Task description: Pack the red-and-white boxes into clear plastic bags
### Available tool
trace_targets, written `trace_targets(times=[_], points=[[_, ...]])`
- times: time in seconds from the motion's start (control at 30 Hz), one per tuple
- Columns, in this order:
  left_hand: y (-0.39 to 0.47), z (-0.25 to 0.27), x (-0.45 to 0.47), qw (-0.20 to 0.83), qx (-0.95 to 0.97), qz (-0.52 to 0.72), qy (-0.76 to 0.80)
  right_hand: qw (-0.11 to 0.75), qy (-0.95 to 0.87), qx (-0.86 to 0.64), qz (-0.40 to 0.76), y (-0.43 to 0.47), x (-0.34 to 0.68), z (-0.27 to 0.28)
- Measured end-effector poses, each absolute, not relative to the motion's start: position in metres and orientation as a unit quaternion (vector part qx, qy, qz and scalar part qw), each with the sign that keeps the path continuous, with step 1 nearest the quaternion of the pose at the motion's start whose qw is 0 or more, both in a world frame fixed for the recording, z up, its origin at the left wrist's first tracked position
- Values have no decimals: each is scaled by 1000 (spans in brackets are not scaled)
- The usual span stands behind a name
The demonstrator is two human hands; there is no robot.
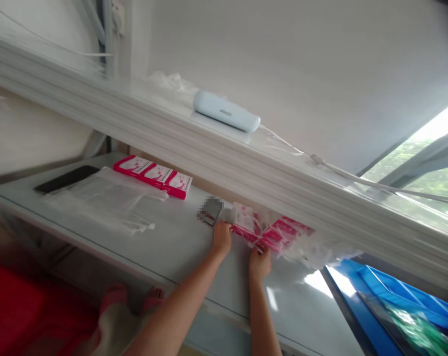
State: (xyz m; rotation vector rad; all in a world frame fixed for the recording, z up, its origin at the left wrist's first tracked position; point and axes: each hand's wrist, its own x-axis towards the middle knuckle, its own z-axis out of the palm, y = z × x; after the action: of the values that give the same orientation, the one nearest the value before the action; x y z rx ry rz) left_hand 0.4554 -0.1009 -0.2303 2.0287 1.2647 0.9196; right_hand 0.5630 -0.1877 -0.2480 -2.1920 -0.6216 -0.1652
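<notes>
The pink packs [285, 231] lie from twelve to two o'clock of the hands, amid clear plastic [314, 251], so I'd judge the handling unfinished; the right hand [260, 264] seems to pinch their near edge; the left hand [223, 240] touches a corner, gripping or not I can't tell; at ten o'clock three boxes [157, 173] sit lined up, seemingly done.
</notes>
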Motion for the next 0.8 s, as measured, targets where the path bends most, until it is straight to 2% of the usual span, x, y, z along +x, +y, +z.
trace_targets(times=[0.2, 0.37, 0.47, 0.6, 0.7, 0.8], points=[[-127, -229, 447, 258, 742, 387, 483, 462, -280, -824, -169, -190, 567, -244], [-149, -189, 353, 140, 806, 436, 376, 425, -416, -769, -235, -194, 545, -230], [-137, -166, 249, 67, 878, 357, 310, 384, -484, -756, -216, -196, 535, -228], [-103, -168, 118, 4, 929, 212, 302, 373, -510, -750, -197, -196, 534, -232], [-83, -176, 64, -13, 924, 150, 350, 365, -522, -751, -172, -196, 533, -236], [-77, -174, 49, -13, 926, 133, 353, 364, -546, -743, -133, -203, 528, -235]])
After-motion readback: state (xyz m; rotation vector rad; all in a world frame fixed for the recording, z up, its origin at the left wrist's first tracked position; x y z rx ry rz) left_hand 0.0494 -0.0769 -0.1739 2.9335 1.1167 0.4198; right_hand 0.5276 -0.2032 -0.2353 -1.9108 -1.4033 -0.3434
